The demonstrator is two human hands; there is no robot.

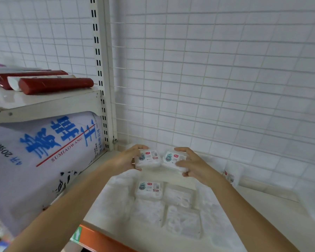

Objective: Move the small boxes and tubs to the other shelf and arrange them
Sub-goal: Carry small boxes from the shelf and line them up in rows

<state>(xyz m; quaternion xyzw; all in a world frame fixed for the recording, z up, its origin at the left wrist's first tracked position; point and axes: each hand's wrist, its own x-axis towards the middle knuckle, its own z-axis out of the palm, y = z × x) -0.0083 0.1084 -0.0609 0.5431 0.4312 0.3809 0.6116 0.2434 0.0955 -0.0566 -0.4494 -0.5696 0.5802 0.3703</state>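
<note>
Each grip round a small box: left hand [125, 159], right hand [196, 165]

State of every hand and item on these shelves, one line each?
Left hand: grips left tub.
Right hand: grips right tub.
Labelled tub: resting flat on lower shelf.
Red tubes: lying on upper shelf.

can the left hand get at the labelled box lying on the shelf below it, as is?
Probably not yet: the left hand already grips a small box. The labelled box lies uncovered just below it, so the path looks free once the hand is emptied.
</note>
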